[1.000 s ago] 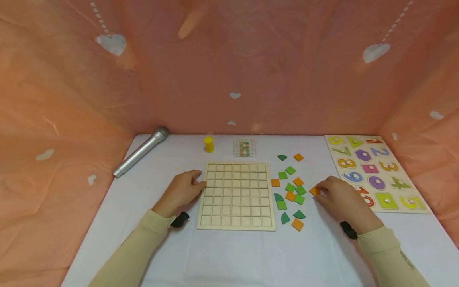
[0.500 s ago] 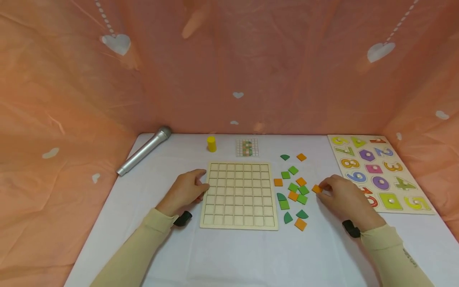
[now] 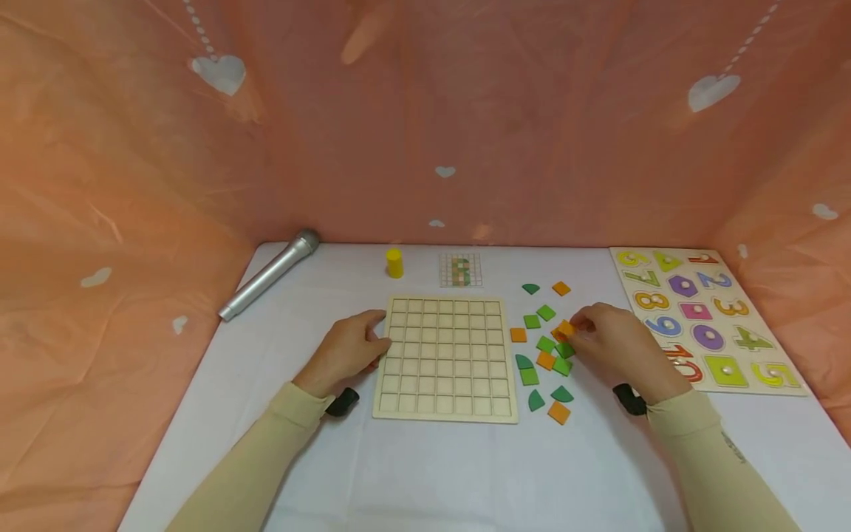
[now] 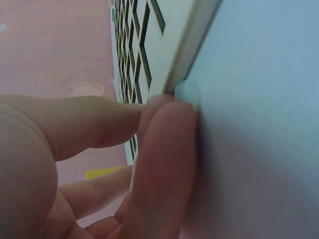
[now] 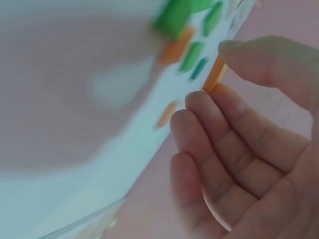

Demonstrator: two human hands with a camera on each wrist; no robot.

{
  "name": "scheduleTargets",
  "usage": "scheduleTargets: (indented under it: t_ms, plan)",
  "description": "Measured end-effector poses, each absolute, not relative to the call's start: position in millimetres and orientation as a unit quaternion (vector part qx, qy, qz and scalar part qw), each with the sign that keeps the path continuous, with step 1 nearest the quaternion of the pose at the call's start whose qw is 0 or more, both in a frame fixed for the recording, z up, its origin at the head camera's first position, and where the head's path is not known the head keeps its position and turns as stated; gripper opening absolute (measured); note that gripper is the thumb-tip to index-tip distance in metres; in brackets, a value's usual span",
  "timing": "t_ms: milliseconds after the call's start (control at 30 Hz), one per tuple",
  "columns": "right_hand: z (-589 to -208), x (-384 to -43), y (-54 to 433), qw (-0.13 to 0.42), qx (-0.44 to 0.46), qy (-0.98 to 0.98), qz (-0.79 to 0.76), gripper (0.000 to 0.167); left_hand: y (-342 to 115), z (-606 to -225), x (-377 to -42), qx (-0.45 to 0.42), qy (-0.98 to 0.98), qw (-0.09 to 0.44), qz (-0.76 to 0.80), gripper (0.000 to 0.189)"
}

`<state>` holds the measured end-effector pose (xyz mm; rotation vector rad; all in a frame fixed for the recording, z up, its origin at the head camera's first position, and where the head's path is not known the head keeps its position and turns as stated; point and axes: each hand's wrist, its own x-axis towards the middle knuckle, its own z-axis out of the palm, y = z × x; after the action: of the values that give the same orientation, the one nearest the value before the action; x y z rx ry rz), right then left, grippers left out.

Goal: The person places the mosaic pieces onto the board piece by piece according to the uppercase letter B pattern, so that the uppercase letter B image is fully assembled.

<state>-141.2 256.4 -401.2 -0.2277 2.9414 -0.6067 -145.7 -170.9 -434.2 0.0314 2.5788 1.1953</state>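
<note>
In the head view, my right hand [image 3: 614, 341] pinches an orange square tile [image 3: 566, 329] between thumb and fingertips, above the loose tiles. The right wrist view shows that tile [image 5: 214, 73] on edge under the thumb. At centre lies a pale wooden grid board [image 3: 447, 360], its squares holding no tiles. My left hand [image 3: 346, 350] grips the board's left edge; in the left wrist view, thumb and fingertips meet at the rim [image 4: 182, 50]. Orange squares [image 3: 559, 412], light green squares [image 3: 529, 377] and dark green quarter-circles [image 3: 562, 394] lie scattered right of the board.
A pattern card [image 3: 461, 270] and a yellow cylinder [image 3: 394, 264] are behind the board. To the far left lies a silver microphone [image 3: 269, 275]. A wooden number puzzle [image 3: 708, 318] takes up the right side. Orange curtain cloth [image 3: 425, 111] encloses the back and sides.
My right hand has lifted the orange square and carried it left over the other tiles. The left hand stays at the board's edge. The head view has shifted slightly.
</note>
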Motion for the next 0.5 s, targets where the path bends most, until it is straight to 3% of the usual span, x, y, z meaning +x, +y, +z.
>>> scheduleTargets:
  t_ms: [200,500]
  plan:
    - [-391.8,-161.2,215.1,0.059,-0.115,0.973,-0.189,0.034,-166.4,-432.3,-145.3,0.016,0.902,0.147,0.405,0.063]
    - [-398.3,-178.6,146.8,0.037,-0.215,0.959,-0.18,0.025,-160.1,-433.9,-146.0,0.028,0.91,0.141,0.389,0.066]
